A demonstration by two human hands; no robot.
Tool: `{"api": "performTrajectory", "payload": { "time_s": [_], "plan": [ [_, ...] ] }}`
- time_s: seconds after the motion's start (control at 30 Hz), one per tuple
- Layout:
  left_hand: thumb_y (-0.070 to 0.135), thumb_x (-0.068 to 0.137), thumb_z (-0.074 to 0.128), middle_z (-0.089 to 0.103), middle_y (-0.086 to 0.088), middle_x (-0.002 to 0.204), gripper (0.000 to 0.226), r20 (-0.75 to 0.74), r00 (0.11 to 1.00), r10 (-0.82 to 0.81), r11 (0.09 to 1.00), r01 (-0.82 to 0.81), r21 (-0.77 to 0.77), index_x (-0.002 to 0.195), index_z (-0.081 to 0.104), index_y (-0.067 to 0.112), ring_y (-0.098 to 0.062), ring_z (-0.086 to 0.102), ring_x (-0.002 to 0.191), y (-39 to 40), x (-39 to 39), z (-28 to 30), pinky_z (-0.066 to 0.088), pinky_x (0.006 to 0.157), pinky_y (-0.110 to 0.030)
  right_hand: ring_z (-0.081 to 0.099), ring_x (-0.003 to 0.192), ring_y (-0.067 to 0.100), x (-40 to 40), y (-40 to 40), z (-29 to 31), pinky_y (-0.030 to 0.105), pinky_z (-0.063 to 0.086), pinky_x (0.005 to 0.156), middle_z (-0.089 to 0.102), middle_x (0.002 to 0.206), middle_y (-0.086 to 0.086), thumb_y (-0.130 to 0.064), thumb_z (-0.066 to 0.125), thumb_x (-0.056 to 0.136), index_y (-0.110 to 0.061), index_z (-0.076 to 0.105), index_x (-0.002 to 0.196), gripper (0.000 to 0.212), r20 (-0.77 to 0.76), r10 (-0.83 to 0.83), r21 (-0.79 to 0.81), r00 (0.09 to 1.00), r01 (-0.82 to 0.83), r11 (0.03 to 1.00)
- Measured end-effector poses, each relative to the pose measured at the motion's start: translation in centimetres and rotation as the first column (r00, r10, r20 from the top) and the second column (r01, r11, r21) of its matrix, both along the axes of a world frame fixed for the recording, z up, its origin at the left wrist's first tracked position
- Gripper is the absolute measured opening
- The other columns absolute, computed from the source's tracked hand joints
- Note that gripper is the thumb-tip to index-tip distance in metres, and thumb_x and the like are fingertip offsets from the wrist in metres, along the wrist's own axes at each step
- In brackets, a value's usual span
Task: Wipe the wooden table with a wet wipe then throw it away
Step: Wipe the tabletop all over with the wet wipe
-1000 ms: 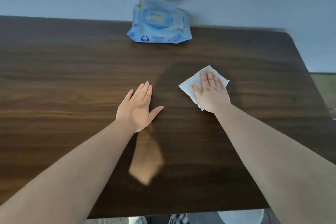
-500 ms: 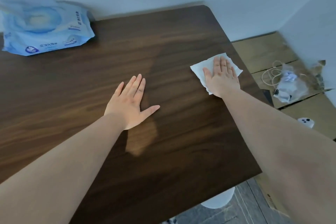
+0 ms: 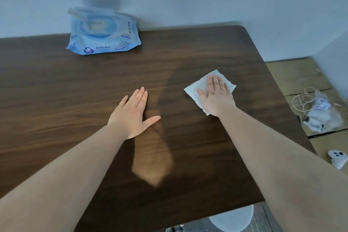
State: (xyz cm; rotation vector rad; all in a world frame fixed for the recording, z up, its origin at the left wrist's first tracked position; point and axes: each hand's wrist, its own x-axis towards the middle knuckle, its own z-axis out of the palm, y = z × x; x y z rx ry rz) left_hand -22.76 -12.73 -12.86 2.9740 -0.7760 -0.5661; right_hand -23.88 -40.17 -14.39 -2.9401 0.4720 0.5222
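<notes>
A dark wooden table [image 3: 75, 90] fills most of the view. My right hand [image 3: 216, 96] lies flat, fingers together, pressing a white wet wipe [image 3: 194, 90] onto the table right of centre. The wipe's corners stick out around the palm. My left hand [image 3: 133, 113] rests flat on the bare wood in the middle, thumb spread, holding nothing.
A blue pack of wet wipes [image 3: 102, 34] leans against the wall at the table's far edge. Right of the table, on cardboard [image 3: 293, 75], lie a cable and a crumpled clear bag [image 3: 320, 113]. A small white device [image 3: 338, 158] lies lower right. A round white object [image 3: 231, 219] shows below the near edge.
The right hand slid the wipe toward the table's right side, then a little back toward the middle. The left hand stayed put. My view swung right, then partly back left.
</notes>
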Motion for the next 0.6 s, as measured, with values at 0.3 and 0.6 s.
{"api": "performTrajectory", "payload": {
  "time_s": [0.3,0.6],
  "plan": [
    [0.075,0.076,0.006,-0.010,0.001,0.160,0.099,0.041,0.904,0.427,0.901,-0.428,0.066,0.151,-0.007,0.013,-0.013,-0.009,0.146,19.9,-3.2,0.0,0.003,0.120,-0.036,-0.012,0.146,0.016,6.1,22.5,-0.5,0.035,-0.008,0.119,-0.010,0.160,0.002,-0.052,0.008,0.097,-0.017,-0.008,0.150,0.065,0.063,0.469,0.060,0.881,-0.472,0.879],
    [0.081,0.071,0.012,-0.009,-0.005,0.160,0.108,0.045,0.668,0.743,0.659,-0.742,0.127,0.150,-0.006,0.009,-0.016,-0.007,0.146,37.8,-9.3,0.3,0.005,0.119,-0.037,-0.011,0.147,0.016,6.7,39.8,-0.7,0.036,-0.006,0.119,-0.008,0.161,0.002,-0.051,0.010,0.098,-0.016,-0.006,0.150,0.065,0.077,0.683,0.073,0.726,-0.688,0.722]
  ]
}}
